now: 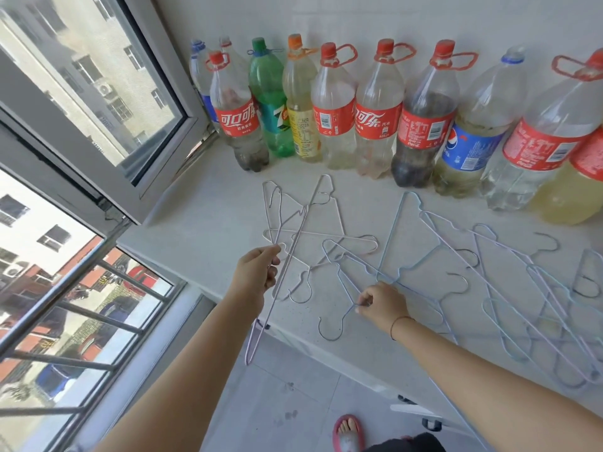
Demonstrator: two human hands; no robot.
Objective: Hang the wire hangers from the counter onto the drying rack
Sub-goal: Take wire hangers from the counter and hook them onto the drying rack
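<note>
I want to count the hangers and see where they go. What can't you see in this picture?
Head view:
- Drying rack: nowhere in frame.
- Hanger pile: overlapping wires, running off the right edge; no sure count.
- Far-right bottle: cut by the right edge.
- Yellow label's print: too small to read.
- Pink hanger in the left hand: its hook lost among tangled wires.

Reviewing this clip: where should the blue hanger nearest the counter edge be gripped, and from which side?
By the neck just above its hook, coming from the counter's near edge. The blue hanger lies flat, hook pointing toward the person, while its wide end crosses other hangers. The right hand pinches it there.
</note>
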